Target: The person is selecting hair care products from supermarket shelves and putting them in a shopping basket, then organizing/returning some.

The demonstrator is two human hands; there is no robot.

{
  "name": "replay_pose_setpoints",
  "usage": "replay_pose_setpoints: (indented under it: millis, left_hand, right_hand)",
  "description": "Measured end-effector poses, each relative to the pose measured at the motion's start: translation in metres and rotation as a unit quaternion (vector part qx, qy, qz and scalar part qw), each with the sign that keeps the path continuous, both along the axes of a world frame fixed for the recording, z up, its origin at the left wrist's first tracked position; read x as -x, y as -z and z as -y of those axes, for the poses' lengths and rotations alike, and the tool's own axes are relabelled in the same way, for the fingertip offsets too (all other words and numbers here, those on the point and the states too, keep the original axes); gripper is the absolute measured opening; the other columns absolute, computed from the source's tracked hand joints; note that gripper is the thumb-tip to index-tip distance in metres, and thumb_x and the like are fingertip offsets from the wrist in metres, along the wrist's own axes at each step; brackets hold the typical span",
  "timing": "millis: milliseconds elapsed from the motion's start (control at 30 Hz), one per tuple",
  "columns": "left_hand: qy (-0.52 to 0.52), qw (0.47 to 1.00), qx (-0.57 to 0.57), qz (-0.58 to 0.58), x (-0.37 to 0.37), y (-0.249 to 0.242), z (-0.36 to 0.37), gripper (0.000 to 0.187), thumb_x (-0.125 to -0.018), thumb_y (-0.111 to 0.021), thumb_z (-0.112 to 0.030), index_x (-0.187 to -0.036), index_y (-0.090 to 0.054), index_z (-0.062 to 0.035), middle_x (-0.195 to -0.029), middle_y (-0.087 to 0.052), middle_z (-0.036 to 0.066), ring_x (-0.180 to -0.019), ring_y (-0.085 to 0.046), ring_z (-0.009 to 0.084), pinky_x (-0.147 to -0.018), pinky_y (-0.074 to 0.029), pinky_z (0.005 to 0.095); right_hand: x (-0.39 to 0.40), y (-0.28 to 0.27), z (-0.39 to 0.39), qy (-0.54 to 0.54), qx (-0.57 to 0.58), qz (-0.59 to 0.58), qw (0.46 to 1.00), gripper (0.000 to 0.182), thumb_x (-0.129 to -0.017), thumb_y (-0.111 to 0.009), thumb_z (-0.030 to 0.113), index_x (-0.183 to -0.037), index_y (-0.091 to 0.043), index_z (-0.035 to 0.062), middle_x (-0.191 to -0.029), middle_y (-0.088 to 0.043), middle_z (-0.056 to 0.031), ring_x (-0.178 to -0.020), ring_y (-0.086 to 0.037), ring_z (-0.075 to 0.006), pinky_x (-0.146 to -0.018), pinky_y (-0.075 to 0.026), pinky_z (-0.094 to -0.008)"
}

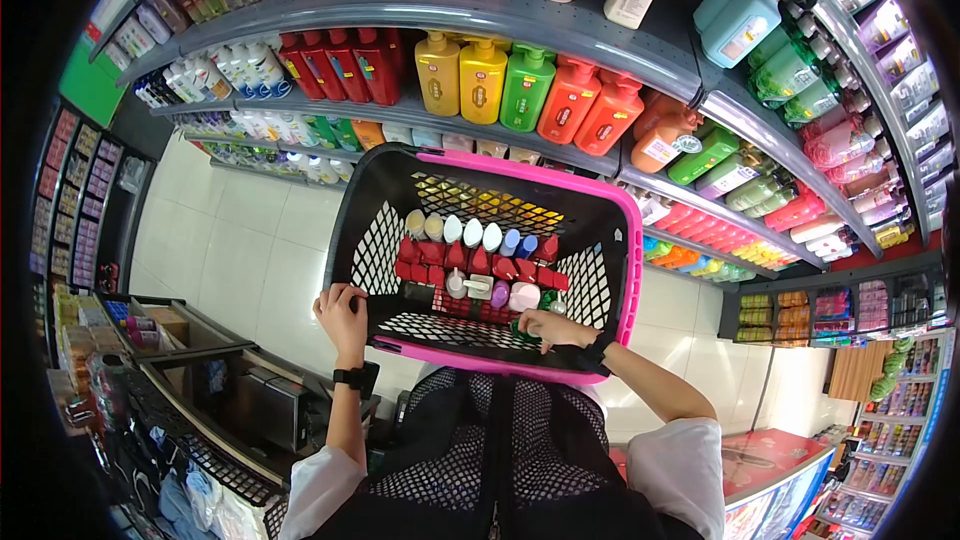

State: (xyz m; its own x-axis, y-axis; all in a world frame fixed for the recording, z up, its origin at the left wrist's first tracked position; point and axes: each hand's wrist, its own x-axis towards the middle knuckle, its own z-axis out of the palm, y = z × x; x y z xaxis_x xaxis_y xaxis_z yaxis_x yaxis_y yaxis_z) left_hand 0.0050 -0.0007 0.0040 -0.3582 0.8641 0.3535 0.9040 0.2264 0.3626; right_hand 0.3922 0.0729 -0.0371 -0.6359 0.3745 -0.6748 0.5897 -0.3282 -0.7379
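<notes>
A black shopping basket (352, 202) with a pink rim sits in front of my body. My left hand (342, 318) is closed on its near left corner. My right hand (552, 330) reaches down inside, near the front right, with its fingers curled on a green bottle (522, 332) that they mostly cover. Beside that hand stand a pale pink bottle (524, 296) and a purple-capped bottle (500, 294). White pump bottles (479, 287) are further left. Behind them run rows of red bottles (480, 262) and several white- and blue-capped bottles (472, 232).
Shelves (420, 12) of shampoo and pump bottles curve across the front and right. Yellow (482, 80), green (527, 88) and orange pump bottles (575, 100) line the middle shelf. A checkout-like counter (215, 360) lies at left, a red-topped display (765, 460) at lower right.
</notes>
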Motion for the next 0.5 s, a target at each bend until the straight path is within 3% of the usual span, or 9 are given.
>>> replay_pose_setpoints:
  millis: [33, 67, 100, 200, 267, 300, 367, 400, 500]
  left_hand:
    - [0.0, 1.0, -0.001, 0.001, -0.001, 0.0, 0.0, 0.006, -0.074, -0.066, -0.006, -0.072, -0.063, -0.0116, -0.087, -0.059, 0.0, -0.091, -0.053, 0.0219, -0.091, -0.034, 0.0384]
    - [0.0, 1.0, -0.002, 0.0, 0.001, 0.0, 0.0, 0.006, -0.074, -0.066, -0.006, -0.072, -0.063, -0.0116, -0.087, -0.059, 0.0, -0.091, -0.053, 0.0219, -0.091, -0.034, 0.0384]
    - [0.003, 1.0, -0.002, 0.001, 0.001, 0.0, 0.001, 0.006, -0.074, -0.066, -0.006, -0.072, -0.064, -0.0116, -0.087, -0.059, 0.0, -0.092, -0.053, 0.022, -0.091, -0.034, 0.0385]
    - [0.007, 1.0, -0.001, 0.004, 0.0, 0.0, 0.001, 0.006, -0.074, -0.067, -0.006, -0.073, -0.064, -0.0116, -0.087, -0.059, 0.0, -0.092, -0.053, 0.022, -0.091, -0.034, 0.0388]
    - [0.006, 1.0, 0.002, 0.004, 0.001, -0.001, 0.001, 0.007, -0.074, -0.067, -0.006, -0.073, -0.064, -0.0116, -0.088, -0.059, 0.0, -0.092, -0.053, 0.0219, -0.091, -0.034, 0.039]
    - [0.005, 1.0, 0.0, 0.003, 0.001, 0.0, 0.001, 0.007, -0.073, -0.067, -0.006, -0.073, -0.064, -0.0115, -0.088, -0.059, 0.0, -0.092, -0.053, 0.0219, -0.091, -0.034, 0.039]
    - [0.004, 1.0, -0.003, 0.004, 0.0, 0.0, 0.001, 0.007, -0.073, -0.067, -0.006, -0.073, -0.064, -0.0115, -0.088, -0.059, 0.001, -0.092, -0.053, 0.0218, -0.091, -0.034, 0.0389]
    - [0.001, 1.0, -0.001, 0.006, 0.0, 0.0, 0.0, 0.006, -0.073, -0.067, -0.006, -0.073, -0.064, -0.0113, -0.088, -0.059, 0.0, -0.092, -0.053, 0.0217, -0.091, -0.034, 0.0387]
    - [-0.001, 1.0, -0.004, 0.01, 0.0, 0.0, 0.0, 0.006, -0.074, -0.067, -0.006, -0.072, -0.064, -0.011, -0.087, -0.059, 0.0, -0.092, -0.053, 0.0216, -0.091, -0.033, 0.038]
  right_hand:
    - [-0.003, 0.005, 0.001, -0.009, -0.062, 0.028, 0.998, 0.025, -0.083, -0.046, 0.001, -0.107, -0.053, 0.0004, -0.109, -0.053, -0.0142, -0.081, -0.062, -0.0247, -0.064, -0.054, -0.0316]
    - [-0.007, 0.011, -0.005, -0.141, -0.166, 0.042, 0.975, 0.034, -0.075, -0.045, -0.003, -0.108, -0.056, -0.0003, -0.112, -0.053, -0.0168, -0.097, -0.058, -0.0304, -0.078, -0.049, -0.0345]
    - [-0.011, 0.031, -0.007, -0.192, -0.198, 0.017, 0.961, 0.037, -0.073, -0.045, -0.003, -0.108, -0.058, -0.0006, -0.112, -0.053, -0.0178, -0.107, -0.052, -0.0329, -0.087, -0.044, -0.0368]
    - [-0.002, 0.05, -0.014, -0.219, -0.153, 0.034, 0.963, 0.04, -0.071, -0.047, -0.004, -0.109, -0.059, -0.0002, -0.111, -0.053, -0.0181, -0.106, -0.053, -0.0328, -0.086, -0.046, -0.0377]
    - [0.005, 0.055, -0.017, -0.211, -0.077, 0.037, 0.974, 0.033, -0.078, -0.053, 0.002, -0.111, -0.056, 0.0028, -0.114, -0.048, -0.015, -0.105, -0.053, -0.03, -0.085, -0.047, -0.0372]
    - [0.005, 0.069, -0.016, -0.211, -0.078, 0.037, 0.974, 0.033, -0.078, -0.053, 0.002, -0.111, -0.056, 0.0028, -0.114, -0.048, -0.015, -0.105, -0.053, -0.03, -0.085, -0.047, -0.0372]
    - [0.002, 0.104, -0.012, -0.317, -0.201, 0.024, 0.927, 0.034, -0.077, -0.053, 0.002, -0.111, -0.058, 0.0024, -0.12, -0.048, -0.0158, -0.109, -0.052, -0.0322, -0.089, -0.046, -0.0376]
    - [0.002, 0.104, -0.009, -0.275, -0.186, 0.032, 0.943, 0.042, -0.067, -0.052, -0.004, -0.107, -0.062, 0.0016, -0.114, -0.051, -0.0185, -0.108, -0.052, -0.0343, -0.088, -0.046, -0.0394]
    - [0.01, 0.109, -0.005, -0.239, -0.17, 0.043, 0.955, 0.041, -0.067, -0.052, -0.004, -0.106, -0.063, 0.0023, -0.115, -0.051, -0.0173, -0.109, -0.052, -0.0337, -0.089, -0.045, -0.0393]
